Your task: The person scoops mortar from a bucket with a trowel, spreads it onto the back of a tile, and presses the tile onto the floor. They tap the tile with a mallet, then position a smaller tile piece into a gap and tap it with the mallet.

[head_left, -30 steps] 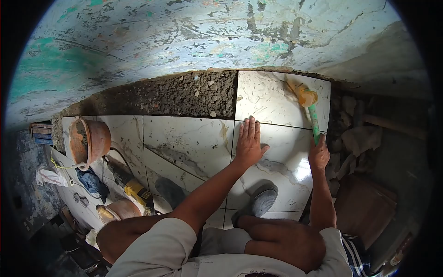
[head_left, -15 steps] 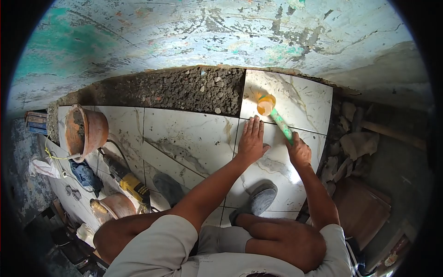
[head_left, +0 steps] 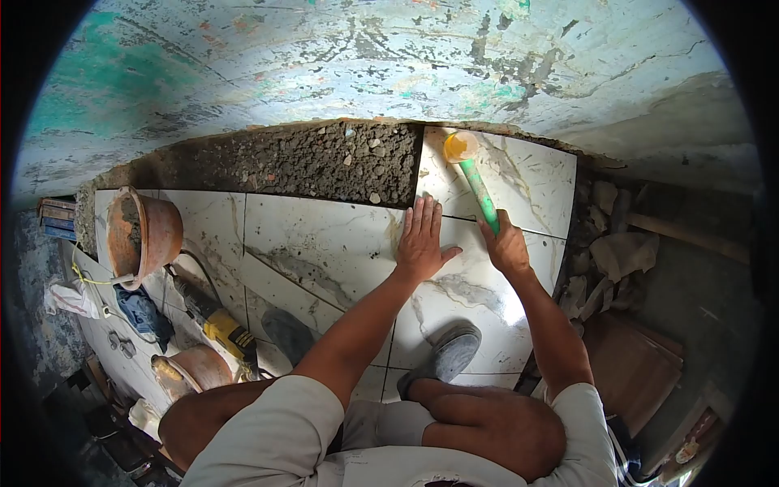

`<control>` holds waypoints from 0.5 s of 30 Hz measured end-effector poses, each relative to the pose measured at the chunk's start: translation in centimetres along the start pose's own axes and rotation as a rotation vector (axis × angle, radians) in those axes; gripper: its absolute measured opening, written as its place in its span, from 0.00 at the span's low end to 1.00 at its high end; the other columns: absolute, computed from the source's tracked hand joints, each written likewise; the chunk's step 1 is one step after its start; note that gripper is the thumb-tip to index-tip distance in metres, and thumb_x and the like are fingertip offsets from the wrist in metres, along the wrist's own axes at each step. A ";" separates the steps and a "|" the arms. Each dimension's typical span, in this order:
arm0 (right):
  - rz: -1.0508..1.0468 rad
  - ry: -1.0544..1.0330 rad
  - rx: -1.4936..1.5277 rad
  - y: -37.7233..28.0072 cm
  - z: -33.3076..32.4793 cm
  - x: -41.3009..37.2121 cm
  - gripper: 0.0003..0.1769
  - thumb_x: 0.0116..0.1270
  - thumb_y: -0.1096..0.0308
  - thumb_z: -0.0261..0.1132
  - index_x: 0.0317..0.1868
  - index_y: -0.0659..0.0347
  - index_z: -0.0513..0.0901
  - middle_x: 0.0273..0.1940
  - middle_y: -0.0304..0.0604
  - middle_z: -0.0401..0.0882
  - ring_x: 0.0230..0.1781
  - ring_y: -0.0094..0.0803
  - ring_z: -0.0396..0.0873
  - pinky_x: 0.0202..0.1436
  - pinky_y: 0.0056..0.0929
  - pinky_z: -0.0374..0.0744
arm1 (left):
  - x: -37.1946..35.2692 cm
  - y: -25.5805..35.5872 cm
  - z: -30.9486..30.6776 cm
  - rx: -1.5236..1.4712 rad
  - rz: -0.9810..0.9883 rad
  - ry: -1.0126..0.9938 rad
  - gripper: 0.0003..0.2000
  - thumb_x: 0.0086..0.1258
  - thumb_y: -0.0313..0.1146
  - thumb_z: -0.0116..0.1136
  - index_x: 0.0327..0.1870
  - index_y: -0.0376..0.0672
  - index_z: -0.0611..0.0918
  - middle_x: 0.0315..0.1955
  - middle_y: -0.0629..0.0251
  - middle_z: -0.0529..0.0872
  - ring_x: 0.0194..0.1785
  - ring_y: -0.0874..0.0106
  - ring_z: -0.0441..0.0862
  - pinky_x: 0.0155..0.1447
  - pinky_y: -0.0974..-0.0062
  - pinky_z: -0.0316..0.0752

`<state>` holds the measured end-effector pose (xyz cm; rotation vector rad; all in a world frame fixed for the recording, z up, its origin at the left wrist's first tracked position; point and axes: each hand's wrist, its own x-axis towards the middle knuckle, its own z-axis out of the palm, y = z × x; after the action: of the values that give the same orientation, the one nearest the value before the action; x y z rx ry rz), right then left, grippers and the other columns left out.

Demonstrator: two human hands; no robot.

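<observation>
My right hand (head_left: 510,247) is wrapped round the green handle of a mallet (head_left: 479,193). The mallet's orange-yellow head (head_left: 461,147) is over the upper left part of a marbled white tile (head_left: 523,183) beside the wall. My left hand (head_left: 420,250) lies flat with its fingers spread on the tiled floor, its fingertips near the joint below that tile's lower left corner. Left of the tile runs a strip of rough grey mortar bed (head_left: 324,162) with small stones in it.
At the left stand a bucket (head_left: 162,231) and a second bucket (head_left: 203,369), with a yellow power tool (head_left: 227,331) between them. The peeling painted wall (head_left: 365,65) bounds the far side. Rubble (head_left: 625,252) and stacked brown boards (head_left: 633,365) lie at the right.
The mallet head has moved up the tile, toward the wall and slightly left. My left hand has shifted a little left, and the whole view has shifted slightly.
</observation>
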<state>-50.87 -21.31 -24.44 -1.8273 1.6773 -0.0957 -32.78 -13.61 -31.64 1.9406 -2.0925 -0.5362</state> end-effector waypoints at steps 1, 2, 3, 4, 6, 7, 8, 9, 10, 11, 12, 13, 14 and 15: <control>-0.002 0.008 0.023 -0.3 0.2 -0.6 0.22 0.72 0.51 0.59 0.47 0.64 0.70 0.29 0.67 0.80 0.34 0.66 0.80 0.38 0.56 0.78 | -0.5 0.1 -0.1 -0.002 -0.010 -0.010 0.51 0.62 0.67 0.54 0.74 0.31 0.57 0.76 0.44 0.51 0.80 0.52 0.42 0.80 0.53 0.34; -0.001 -0.007 -0.005 0.5 0.8 -0.4 0.22 0.72 0.51 0.59 0.47 0.64 0.70 0.28 0.67 0.80 0.34 0.66 0.80 0.37 0.56 0.78 | -0.4 0.0 -0.2 0.004 0.004 -0.004 0.51 0.62 0.67 0.54 0.74 0.31 0.57 0.76 0.45 0.50 0.80 0.52 0.42 0.80 0.54 0.34; -0.012 -0.011 -0.004 0.5 0.7 -0.2 0.22 0.72 0.51 0.59 0.47 0.64 0.70 0.28 0.67 0.80 0.34 0.66 0.80 0.37 0.56 0.78 | -0.2 -0.1 -0.2 0.012 0.017 0.004 0.50 0.62 0.66 0.54 0.74 0.31 0.57 0.76 0.45 0.50 0.80 0.53 0.41 0.80 0.54 0.34; 0.006 -0.012 -0.007 0.6 0.5 -0.4 0.22 0.72 0.51 0.59 0.47 0.64 0.70 0.27 0.67 0.80 0.33 0.66 0.80 0.36 0.56 0.78 | -0.2 0.0 -0.3 0.042 0.003 -0.008 0.50 0.62 0.67 0.53 0.75 0.33 0.56 0.77 0.48 0.50 0.81 0.55 0.40 0.80 0.56 0.31; 0.025 0.026 0.031 0.9 0.6 -0.1 0.21 0.72 0.52 0.60 0.46 0.64 0.70 0.25 0.66 0.79 0.31 0.67 0.80 0.34 0.57 0.78 | -0.1 -0.2 -0.2 0.037 0.009 0.012 0.50 0.62 0.67 0.53 0.75 0.33 0.56 0.77 0.48 0.50 0.81 0.56 0.40 0.80 0.56 0.31; 0.024 0.018 0.028 1.2 0.7 -0.1 0.21 0.72 0.52 0.60 0.46 0.64 0.70 0.25 0.66 0.79 0.31 0.67 0.80 0.34 0.57 0.78 | -0.3 -0.2 0.0 0.027 0.016 0.027 0.50 0.62 0.67 0.53 0.75 0.33 0.57 0.77 0.48 0.50 0.81 0.56 0.40 0.80 0.56 0.31; 0.009 0.008 0.006 1.5 0.5 0.2 0.21 0.72 0.52 0.60 0.46 0.64 0.69 0.25 0.66 0.79 0.30 0.67 0.80 0.33 0.57 0.77 | -0.3 -0.2 0.0 0.037 0.020 0.035 0.50 0.62 0.67 0.53 0.74 0.33 0.57 0.76 0.48 0.51 0.81 0.56 0.41 0.80 0.56 0.32; 0.002 0.001 -0.014 1.7 0.4 0.1 0.21 0.72 0.52 0.60 0.46 0.64 0.69 0.25 0.66 0.79 0.30 0.67 0.79 0.32 0.58 0.77 | -0.5 -0.1 -0.1 0.035 0.026 0.033 0.50 0.62 0.67 0.53 0.74 0.33 0.57 0.76 0.48 0.51 0.81 0.56 0.41 0.80 0.56 0.32; -0.030 0.019 -0.035 2.2 0.4 0.4 0.21 0.72 0.53 0.59 0.46 0.65 0.70 0.26 0.67 0.79 0.31 0.67 0.79 0.33 0.57 0.77 | 0.1 -0.3 -0.2 0.018 0.029 0.050 0.49 0.62 0.66 0.54 0.73 0.31 0.59 0.75 0.46 0.53 0.80 0.54 0.43 0.80 0.56 0.33; -0.024 0.015 -0.037 2.4 0.7 0.3 0.21 0.72 0.53 0.59 0.46 0.65 0.70 0.26 0.67 0.79 0.31 0.67 0.79 0.33 0.57 0.77 | -0.2 -0.2 -0.2 -0.004 0.023 0.048 0.49 0.61 0.65 0.55 0.72 0.30 0.61 0.75 0.44 0.55 0.80 0.53 0.44 0.80 0.55 0.35; -0.013 0.006 -0.019 2.4 0.9 0.1 0.20 0.72 0.53 0.59 0.46 0.65 0.70 0.26 0.67 0.79 0.32 0.67 0.80 0.34 0.57 0.77 | -0.6 -0.1 0.0 -0.008 0.021 0.039 0.49 0.61 0.65 0.55 0.72 0.30 0.61 0.75 0.44 0.55 0.80 0.53 0.44 0.80 0.55 0.35; -0.009 0.005 0.000 2.2 0.9 0.3 0.20 0.72 0.53 0.59 0.45 0.64 0.70 0.27 0.68 0.79 0.33 0.67 0.80 0.35 0.57 0.78 | -0.4 -0.1 0.0 0.006 0.028 0.065 0.49 0.61 0.65 0.56 0.72 0.30 0.61 0.75 0.44 0.55 0.80 0.53 0.45 0.80 0.55 0.35; -0.005 0.011 0.004 2.1 0.9 0.2 0.20 0.72 0.53 0.59 0.45 0.64 0.70 0.27 0.68 0.79 0.33 0.67 0.80 0.35 0.57 0.78 | -0.3 -0.2 0.0 0.023 0.042 0.089 0.49 0.61 0.65 0.56 0.72 0.30 0.60 0.75 0.45 0.55 0.80 0.53 0.45 0.80 0.55 0.36; 0.009 0.011 0.007 1.4 0.5 0.7 0.21 0.72 0.52 0.59 0.46 0.64 0.70 0.28 0.68 0.80 0.34 0.66 0.80 0.36 0.57 0.78 | 0.3 -0.4 -0.1 0.028 0.051 0.098 0.49 0.61 0.65 0.56 0.72 0.30 0.60 0.75 0.45 0.55 0.80 0.53 0.45 0.80 0.55 0.36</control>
<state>-51.73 -21.65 -25.82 -1.8169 1.6904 -0.1076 -32.40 -13.95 -31.79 1.8830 -2.0927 -0.3948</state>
